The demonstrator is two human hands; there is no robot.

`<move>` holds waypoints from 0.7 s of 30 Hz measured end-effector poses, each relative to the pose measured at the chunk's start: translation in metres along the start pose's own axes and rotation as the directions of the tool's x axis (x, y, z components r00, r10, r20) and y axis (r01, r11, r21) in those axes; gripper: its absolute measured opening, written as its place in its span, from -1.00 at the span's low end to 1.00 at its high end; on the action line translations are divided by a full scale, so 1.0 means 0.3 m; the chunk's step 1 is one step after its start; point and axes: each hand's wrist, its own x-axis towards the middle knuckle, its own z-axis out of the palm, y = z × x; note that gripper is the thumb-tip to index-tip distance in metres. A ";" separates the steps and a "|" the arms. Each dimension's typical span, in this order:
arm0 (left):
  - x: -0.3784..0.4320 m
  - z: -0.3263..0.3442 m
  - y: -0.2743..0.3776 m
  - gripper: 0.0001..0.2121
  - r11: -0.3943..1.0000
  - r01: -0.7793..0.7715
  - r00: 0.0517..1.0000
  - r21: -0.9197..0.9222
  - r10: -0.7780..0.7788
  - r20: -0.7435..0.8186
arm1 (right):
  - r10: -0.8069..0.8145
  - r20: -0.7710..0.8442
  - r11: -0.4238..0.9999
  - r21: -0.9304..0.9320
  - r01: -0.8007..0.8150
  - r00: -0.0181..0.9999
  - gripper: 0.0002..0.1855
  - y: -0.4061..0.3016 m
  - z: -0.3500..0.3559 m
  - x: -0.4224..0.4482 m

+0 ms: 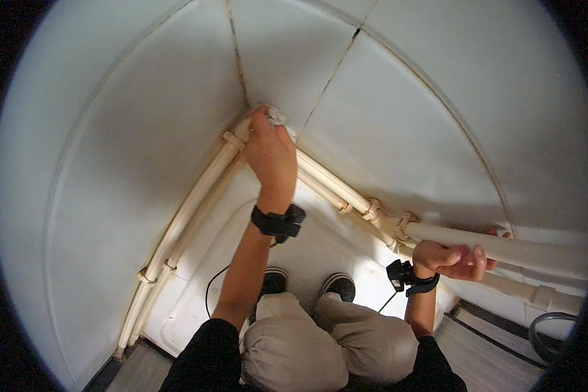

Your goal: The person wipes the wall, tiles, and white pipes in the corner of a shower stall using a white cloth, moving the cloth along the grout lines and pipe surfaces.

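My left hand (272,152) reaches up to the corner where two tiled walls meet. Its fingers hold a crumpled white cloth or tissue (277,116), pressed at the pipe joint (242,130) there. From that joint, cream pipes (196,188) run down the left wall. Other pipes (318,169) go along the right wall. My right hand (453,262) is around a thicker white pipe (529,250) at the right. Fingertips show above that pipe, and the rest of those fingers is hidden behind it. A lower pipe (509,289) passes below this hand.
A white shower tray or basin floor (304,245) lies under my shoes (340,285). Pipe clips (146,275) stick out from the left wall. Each wrist wears a black device (278,220) with a thin cable. Grey flooring (490,353) and a dark curved hose or ring (544,338) are at lower right.
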 end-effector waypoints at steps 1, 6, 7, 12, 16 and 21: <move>-0.031 0.019 -0.001 -0.70 1.000 0.021 1.000 -0.017 -0.021 -0.008 | 0.012 0.003 1.000 0.006 -0.012 1.000 -0.76 -0.007 0.005 -0.004; -0.182 0.043 0.026 -0.68 0.970 -0.147 0.987 -0.195 0.158 0.043 | 0.038 0.004 0.999 0.004 -0.038 0.999 -0.76 -0.004 0.003 -0.001; -0.181 0.035 0.027 -0.68 0.957 -0.159 0.979 -0.242 0.185 0.086 | 0.043 0.001 0.999 0.002 -0.043 0.999 -0.76 -0.002 -0.003 0.001; -0.101 0.044 0.025 -0.70 0.974 -0.054 0.998 -0.220 0.044 -0.054 | 0.063 -0.019 0.998 -0.001 -0.063 0.998 -0.77 0.003 -0.009 -0.020; -0.241 0.067 0.079 -0.70 0.949 -0.122 0.991 -0.291 0.131 0.011 | 0.129 -0.037 0.992 -0.008 -0.130 0.991 -0.77 0.011 -0.017 -0.028; -0.291 0.038 0.078 -0.69 0.916 -0.169 0.958 -0.365 0.239 0.157 | 0.024 0.067 1.000 -0.016 -0.023 0.997 -0.78 -0.009 -0.014 0.030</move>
